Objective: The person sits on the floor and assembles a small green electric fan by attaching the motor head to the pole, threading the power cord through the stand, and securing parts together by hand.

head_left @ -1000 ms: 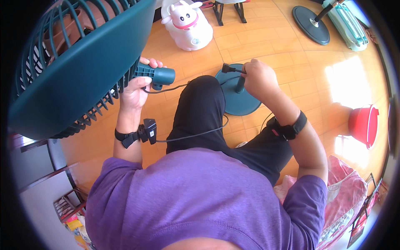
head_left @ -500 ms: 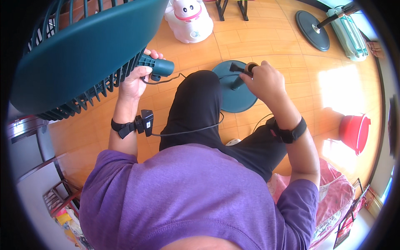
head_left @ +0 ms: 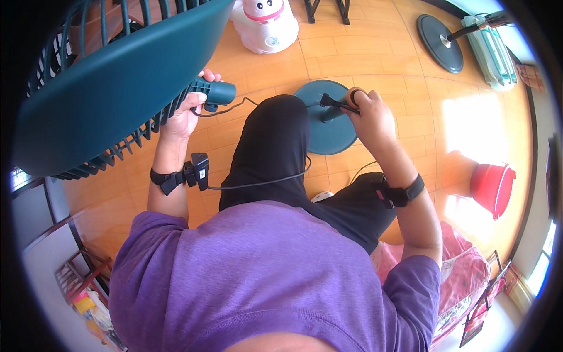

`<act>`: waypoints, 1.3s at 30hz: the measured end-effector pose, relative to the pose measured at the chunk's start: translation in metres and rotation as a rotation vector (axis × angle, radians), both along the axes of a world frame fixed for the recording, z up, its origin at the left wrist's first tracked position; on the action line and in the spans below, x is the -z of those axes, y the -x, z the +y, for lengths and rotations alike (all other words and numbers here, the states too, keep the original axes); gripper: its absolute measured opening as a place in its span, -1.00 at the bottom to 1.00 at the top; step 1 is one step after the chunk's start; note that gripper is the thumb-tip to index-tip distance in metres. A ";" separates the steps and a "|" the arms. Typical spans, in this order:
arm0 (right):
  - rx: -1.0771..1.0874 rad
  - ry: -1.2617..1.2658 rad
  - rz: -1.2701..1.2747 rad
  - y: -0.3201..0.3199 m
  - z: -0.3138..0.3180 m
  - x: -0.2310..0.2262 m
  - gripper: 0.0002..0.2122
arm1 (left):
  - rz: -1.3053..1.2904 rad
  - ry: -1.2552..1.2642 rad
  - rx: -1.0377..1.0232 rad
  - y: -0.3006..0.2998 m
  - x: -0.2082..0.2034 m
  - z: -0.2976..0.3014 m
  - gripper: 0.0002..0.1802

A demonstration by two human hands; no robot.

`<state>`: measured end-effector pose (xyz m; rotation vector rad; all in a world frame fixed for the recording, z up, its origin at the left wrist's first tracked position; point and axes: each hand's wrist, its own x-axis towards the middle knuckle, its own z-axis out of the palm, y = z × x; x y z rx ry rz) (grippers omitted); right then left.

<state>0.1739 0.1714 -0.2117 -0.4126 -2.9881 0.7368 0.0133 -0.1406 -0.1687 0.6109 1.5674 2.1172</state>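
My left hand (head_left: pixel 183 117) is closed round the lower part of a dark teal fan head (head_left: pixel 126 76), with its caged grille tilted up at the far left. The fan's short round neck (head_left: pixel 221 92) sticks out to the right of my fingers. A thin black cord (head_left: pixel 231 110) runs from the neck towards my knee. My right hand (head_left: pixel 375 117) grips the cord just behind a black two-pin plug (head_left: pixel 326 100), which points left. Beside those fingers is the tan-rimmed top of a pole (head_left: pixel 350 94), rising from a round teal base (head_left: pixel 328 139) on the floor.
A white animal-shaped stool or toy (head_left: pixel 270 29) stands ahead. Farther right are a dark round stand base (head_left: pixel 438 44) and a pale green folded tub (head_left: pixel 491 56). A red bucket (head_left: pixel 491 188) and a pink cloth-covered seat (head_left: pixel 457 264) lie to my right.
The plug has turned in my right hand, so its pins now show. The fan head and neck have shifted slightly left with my left hand, still held.
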 end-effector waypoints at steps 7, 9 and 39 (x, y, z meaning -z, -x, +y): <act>0.069 0.302 0.455 -0.021 -0.002 0.001 -0.88 | -0.093 -0.077 -0.001 0.000 0.003 0.003 -0.62; 0.309 0.690 0.520 -0.040 -0.004 0.016 -0.82 | -0.116 -0.089 0.007 0.000 0.004 0.001 -0.62; 0.676 0.868 0.549 -0.036 -0.061 0.045 -0.79 | -0.122 -0.082 -0.067 0.010 0.042 -0.022 -0.58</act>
